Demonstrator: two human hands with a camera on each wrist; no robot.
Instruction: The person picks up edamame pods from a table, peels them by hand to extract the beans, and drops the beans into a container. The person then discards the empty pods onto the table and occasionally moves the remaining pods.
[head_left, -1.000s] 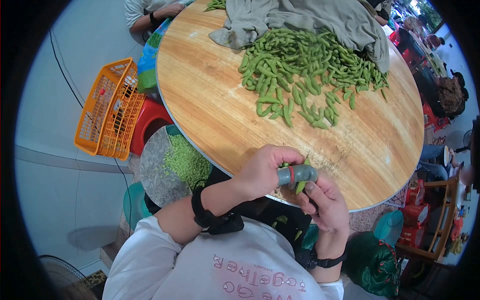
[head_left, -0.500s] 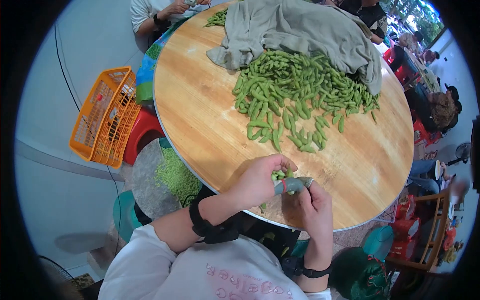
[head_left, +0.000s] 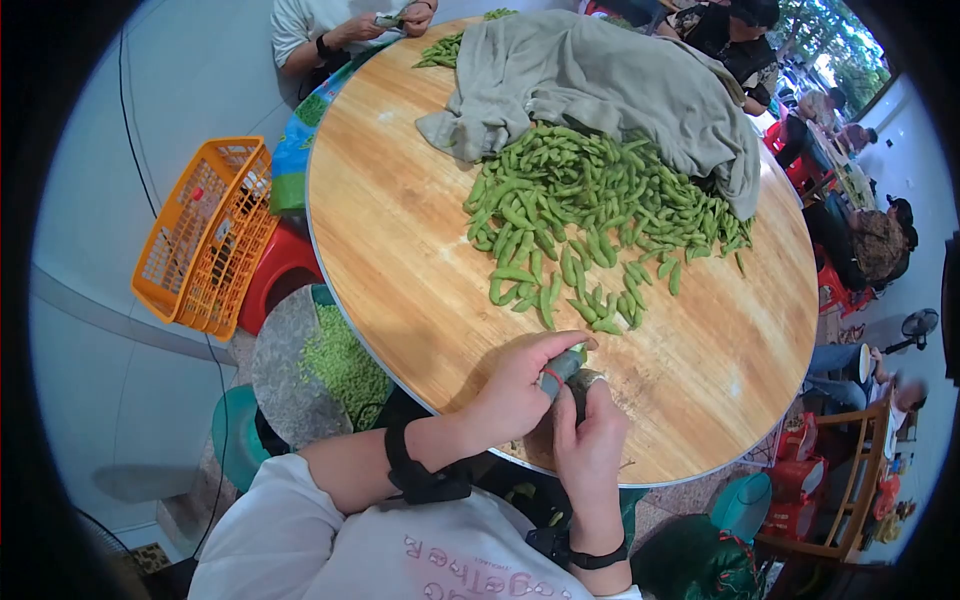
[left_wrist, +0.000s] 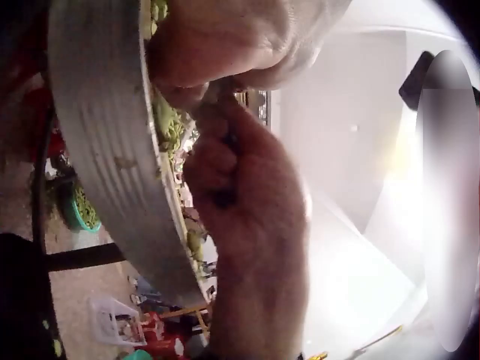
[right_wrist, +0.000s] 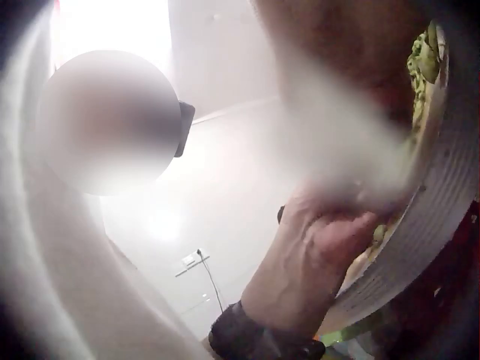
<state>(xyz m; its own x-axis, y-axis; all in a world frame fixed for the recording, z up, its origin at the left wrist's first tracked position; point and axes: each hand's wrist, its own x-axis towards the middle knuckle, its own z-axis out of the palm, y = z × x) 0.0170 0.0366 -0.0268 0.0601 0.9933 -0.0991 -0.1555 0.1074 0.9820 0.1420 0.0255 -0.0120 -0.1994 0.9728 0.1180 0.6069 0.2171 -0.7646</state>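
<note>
Both hands meet over the table's near edge in the head view. My left hand (head_left: 515, 395) curls around some green edamame (head_left: 582, 350), mostly hidden by the fingers. A grey-green finger sleeve (head_left: 563, 370) with a red band projects from that hand. Just beside it, my right hand (head_left: 592, 430) has thumb and fingers around a dark grey, round-ended piece (head_left: 584, 384); I cannot tell whether this is another finger cover. The left wrist view catches the right hand (left_wrist: 251, 165) with curled fingers. A large heap of edamame pods (head_left: 590, 190) lies beyond both hands.
A grey cloth (head_left: 600, 75) covers the heap's far side on the round wooden table (head_left: 390, 240). Left of the table are shelled beans (head_left: 345, 365), an orange crate (head_left: 205, 235) and a red stool (head_left: 285, 270). Another person (head_left: 345, 35) works at the far left edge.
Both hands have shifted left and slightly down in the head view, and the right hand has turned more upright. The green pod between them no longer shows. The head view has tilted up.
</note>
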